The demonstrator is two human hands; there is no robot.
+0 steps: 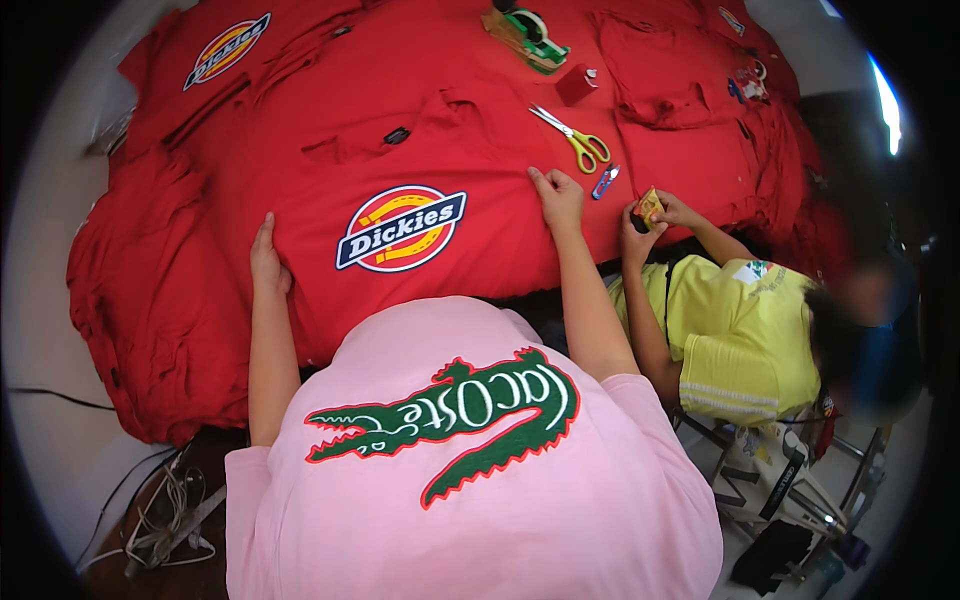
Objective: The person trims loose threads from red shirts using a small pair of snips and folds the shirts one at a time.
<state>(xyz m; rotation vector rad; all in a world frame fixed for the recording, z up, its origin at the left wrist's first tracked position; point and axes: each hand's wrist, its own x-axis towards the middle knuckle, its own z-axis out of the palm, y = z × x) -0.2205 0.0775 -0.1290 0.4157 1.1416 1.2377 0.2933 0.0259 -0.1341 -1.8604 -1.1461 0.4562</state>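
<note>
A red T-shirt [490, 245] lies spread in front of me, with a yellow, navy and white oval-and-banner print on its chest and a dark label at the neck. At its left side, my left hand [268, 262] rests edge-on against the cloth, fingers stretched out; its palm side is partly hidden. On the right side, my right hand [562, 202] is closed, with thumb and forefinger pinching the shirt. Just beyond that hand lie yellow-handled scissors [585, 148] and small blue thread snips [606, 182].
More red shirts [140, 290] cover the table in layers. A green tape dispenser [540, 42] and a small red box [577, 85] sit at the far side. At right, a co-worker in a yellow shirt [740, 330] holds a small yellow packet [648, 206]. Cables [165, 525] lie lower left.
</note>
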